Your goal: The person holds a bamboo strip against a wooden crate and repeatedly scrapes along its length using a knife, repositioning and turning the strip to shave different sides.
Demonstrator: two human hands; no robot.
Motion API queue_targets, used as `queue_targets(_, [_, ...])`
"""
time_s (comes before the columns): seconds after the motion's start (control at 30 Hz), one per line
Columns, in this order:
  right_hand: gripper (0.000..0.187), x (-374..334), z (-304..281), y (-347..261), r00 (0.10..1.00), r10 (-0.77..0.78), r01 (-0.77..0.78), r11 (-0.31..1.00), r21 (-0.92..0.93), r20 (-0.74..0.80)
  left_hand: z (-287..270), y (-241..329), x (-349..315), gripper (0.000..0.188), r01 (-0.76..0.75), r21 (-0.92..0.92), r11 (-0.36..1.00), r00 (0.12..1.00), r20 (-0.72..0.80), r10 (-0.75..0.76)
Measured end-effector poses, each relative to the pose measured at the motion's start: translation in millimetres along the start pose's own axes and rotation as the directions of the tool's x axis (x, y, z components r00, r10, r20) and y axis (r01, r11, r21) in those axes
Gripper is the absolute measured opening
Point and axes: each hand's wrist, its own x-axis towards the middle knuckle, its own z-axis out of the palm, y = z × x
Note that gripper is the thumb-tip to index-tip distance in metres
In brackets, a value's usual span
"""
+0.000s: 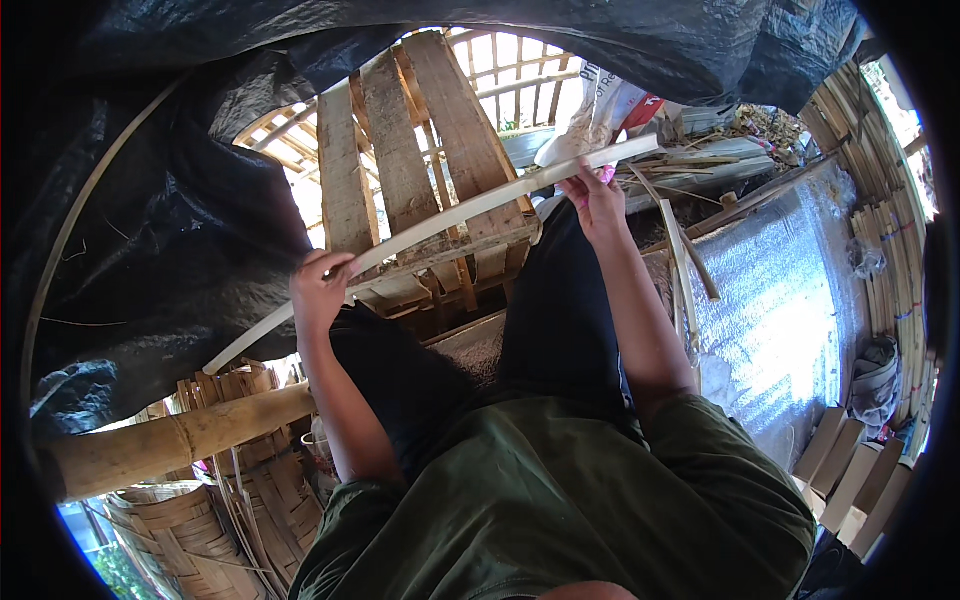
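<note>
A long, pale bamboo strip [470, 207] slants across in front of me, its left end lower and its right end higher and farther away. My left hand [322, 287] is closed round it toward the lower end. Near the upper end, my right hand [597, 203] pinches the strip from below, with something small and pink at the fingertips that I cannot make out. Behind the strip stands a rough wooden plank rack [400, 165], close to my knees. Thin loose strips [680, 265] lean beside my right forearm.
Black plastic sheeting [170, 230] hangs at the left and overhead. A thick bamboo pole [180, 443] runs at lower left, above woven baskets [185, 540]. A white printed sack [595, 110] stands at the back. Silvery sheeting [775, 300] and stacked wooden slats [850, 475] are at right.
</note>
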Motion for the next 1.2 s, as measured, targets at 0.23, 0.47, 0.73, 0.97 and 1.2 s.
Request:
queue_targets(0.23, [0.020, -17, 12, 8, 0.993, 0.039, -0.035, 0.999, -0.038, 0.113, 34, 94, 40, 0.026, -0.162, -0.211, 0.964, 0.966, 0.165, 0.199])
queue_targets(0.47, [0.019, -18, 5, 2, 0.993, 0.060, -0.056, 0.998, -0.036, 0.102, 80, 128, 62, 0.038, -0.140, -0.072, 0.987, 0.896, 0.416, 0.158])
queue_targets(0.73, [0.010, -12, -20, -15, 0.996, -0.073, 0.072, 0.997, 0.017, 0.053, 102, 142, 73, 0.027, -0.371, -0.132, 0.919, 0.843, 0.367, 0.393])
queue_targets(0.97, [0.015, -22, -18, -4, 0.998, -0.058, 0.058, 0.996, 0.061, -0.002, 100, 139, 71, 0.027, -0.381, -0.105, 0.919, 0.832, 0.394, 0.390])
queue_targets(1.2, [0.014, -38, -18, 13, 0.999, 0.048, -0.048, 0.998, -0.042, 0.012, 89, 115, 59, 0.028, -0.293, -0.113, 0.949, 0.857, 0.409, 0.313])
